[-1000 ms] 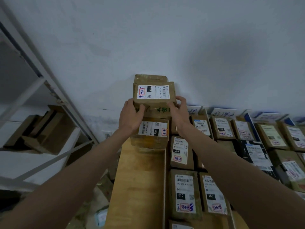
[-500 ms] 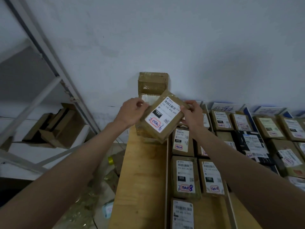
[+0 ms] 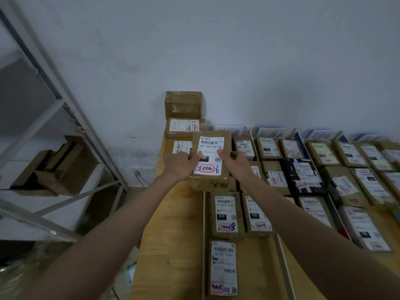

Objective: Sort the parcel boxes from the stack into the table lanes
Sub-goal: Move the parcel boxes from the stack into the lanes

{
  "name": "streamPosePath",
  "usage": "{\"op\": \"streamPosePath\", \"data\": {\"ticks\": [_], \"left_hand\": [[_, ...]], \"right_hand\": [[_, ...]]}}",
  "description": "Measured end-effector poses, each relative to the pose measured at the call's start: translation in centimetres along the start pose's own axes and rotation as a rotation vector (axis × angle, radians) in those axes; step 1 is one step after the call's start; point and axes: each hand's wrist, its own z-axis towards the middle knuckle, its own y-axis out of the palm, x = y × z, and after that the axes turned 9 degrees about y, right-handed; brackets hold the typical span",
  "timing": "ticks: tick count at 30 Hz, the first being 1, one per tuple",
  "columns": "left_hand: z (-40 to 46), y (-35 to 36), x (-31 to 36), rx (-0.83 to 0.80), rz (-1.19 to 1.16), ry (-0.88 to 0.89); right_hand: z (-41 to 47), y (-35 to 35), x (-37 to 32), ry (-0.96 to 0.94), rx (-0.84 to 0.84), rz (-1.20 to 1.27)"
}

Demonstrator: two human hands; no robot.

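Note:
I hold a brown parcel box [image 3: 211, 180] in both hands, its white label facing me and reading 150. My left hand [image 3: 180, 165] grips its left side with the thumb on the label. My right hand [image 3: 237, 164] grips its right side, thumb also on the label. Behind it, against the wall, stands the stack of boxes [image 3: 184, 118] at the far end of the wooden table [image 3: 168, 234]. To the right, labelled parcels lie in lanes, such as a 010 parcel [image 3: 225, 215] and a 150 parcel [image 3: 256, 215].
Thin rails [image 3: 204, 234] divide the table into lanes, with paper signs [image 3: 270, 133] along the wall. A metal shelf rack [image 3: 54, 100] with flattened cardboard [image 3: 62, 165] stands to the left. Plastic wrap lies on the floor beside the table.
I have lifted the box off the stack, turned it so the label faces me upright, and brought it toward me and slightly right. The view has tilted downward.

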Motion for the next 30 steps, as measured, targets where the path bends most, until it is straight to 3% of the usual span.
{"op": "streamPosePath", "data": {"ticks": [7, 10, 16, 24, 30], "left_hand": [[-0.5, 3.7, 2.1, -0.112, 0.037, 0.085], [-0.5, 5.5, 2.9, -0.175, 0.161, 0.086], [-1.1, 9.2, 3.7, -0.231, 0.532, 0.197], [-2.5, 13.7, 4.3, -0.253, 0.700, 0.285], [-3.4, 16.7, 6.5, -0.244, 0.763, 0.255]], "right_hand": [[-0.7, -4.2, 2.4, -0.006, 0.211, -0.071], [-1.5, -6.6, 3.8, 0.035, 0.302, -0.115], [-3.3, -11.3, 6.6, 0.116, 0.355, -0.089], [-5.3, -16.6, 9.5, 0.144, 0.377, -0.048], [-5.5, -20.6, 11.1, 0.131, 0.350, -0.014]]}}
